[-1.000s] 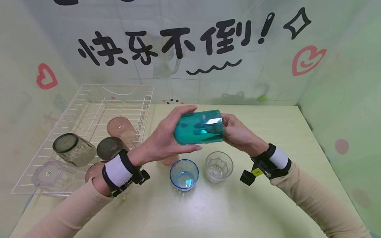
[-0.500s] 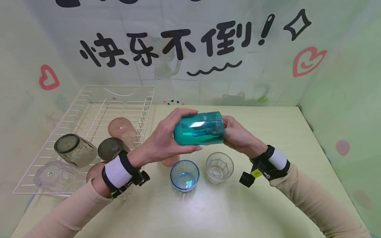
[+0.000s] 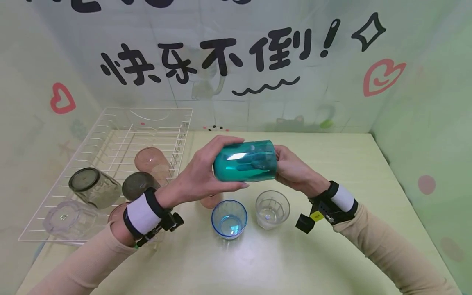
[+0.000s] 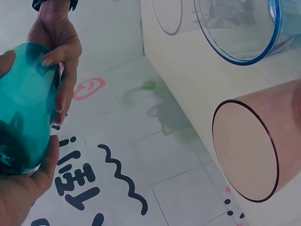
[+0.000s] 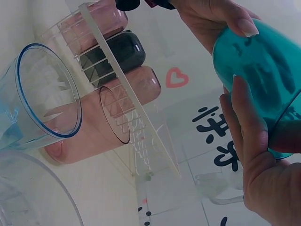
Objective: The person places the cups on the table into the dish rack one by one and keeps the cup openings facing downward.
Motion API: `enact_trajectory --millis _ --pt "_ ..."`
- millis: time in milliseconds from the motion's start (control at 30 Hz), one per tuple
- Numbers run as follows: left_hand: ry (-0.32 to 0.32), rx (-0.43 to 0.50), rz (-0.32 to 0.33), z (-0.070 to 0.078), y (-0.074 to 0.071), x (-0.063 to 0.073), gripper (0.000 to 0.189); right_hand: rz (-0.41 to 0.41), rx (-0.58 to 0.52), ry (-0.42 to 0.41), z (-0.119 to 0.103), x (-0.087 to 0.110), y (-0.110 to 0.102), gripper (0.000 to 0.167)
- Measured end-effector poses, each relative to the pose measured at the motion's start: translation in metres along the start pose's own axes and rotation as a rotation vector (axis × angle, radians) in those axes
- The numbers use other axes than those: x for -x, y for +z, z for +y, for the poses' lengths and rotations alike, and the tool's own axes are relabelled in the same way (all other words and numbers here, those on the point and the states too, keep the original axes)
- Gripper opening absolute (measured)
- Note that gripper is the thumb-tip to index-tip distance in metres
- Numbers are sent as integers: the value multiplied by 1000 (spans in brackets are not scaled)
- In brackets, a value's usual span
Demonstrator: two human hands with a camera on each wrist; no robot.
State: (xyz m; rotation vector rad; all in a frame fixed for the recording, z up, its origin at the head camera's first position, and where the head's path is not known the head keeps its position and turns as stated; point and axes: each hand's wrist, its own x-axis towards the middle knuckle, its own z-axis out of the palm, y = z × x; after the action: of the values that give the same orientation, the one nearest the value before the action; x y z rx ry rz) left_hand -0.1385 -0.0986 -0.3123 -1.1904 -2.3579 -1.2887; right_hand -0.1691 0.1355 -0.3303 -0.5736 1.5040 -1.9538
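A teal see-through drinking glass [image 3: 245, 161] lies sideways in the air between both hands, its mouth to the right. My left hand [image 3: 200, 170] grips the closed base end, thumb and fingers spread around it. At the rim, my right hand [image 3: 296, 169] holds the glass; in the right wrist view its fingers [image 5: 251, 120] lie along the wall. Below stand a blue-rimmed clear glass [image 3: 229, 220] and a clear faceted glass [image 3: 272, 209], both upright on the table. Behind the left hand a pink glass [image 4: 263, 141] is partly hidden in the head view.
A white wire dish rack [image 3: 121, 119] stands on the left. It holds several upturned glasses, among them a grey one [image 3: 94, 186], a clear scalloped one [image 3: 70, 219] and a pink one [image 3: 151, 160]. A printed wall sheet [image 3: 258, 106] closes off the table's back.
The teal glass turns slightly in the hands, its highlight shifting left along the wall. Both hands keep their hold. The whole head view has shifted a little downward.
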Motion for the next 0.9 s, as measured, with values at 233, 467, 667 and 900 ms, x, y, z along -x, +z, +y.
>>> enact_trajectory --millis 233,467,667,900 --pt "-14 5 0 -1 1 1 80 -14 -2 7 2 0 -3 17" --pt "4 -24 4 -2 -3 2 81 -5 51 45 1 0 -4 39" --pt "-6 -47 6 -4 -8 3 80 0 62 64 0 0 -7 70" --pt "-33 -98 22 -5 -20 5 82 54 88 88 0 0 -13 50"
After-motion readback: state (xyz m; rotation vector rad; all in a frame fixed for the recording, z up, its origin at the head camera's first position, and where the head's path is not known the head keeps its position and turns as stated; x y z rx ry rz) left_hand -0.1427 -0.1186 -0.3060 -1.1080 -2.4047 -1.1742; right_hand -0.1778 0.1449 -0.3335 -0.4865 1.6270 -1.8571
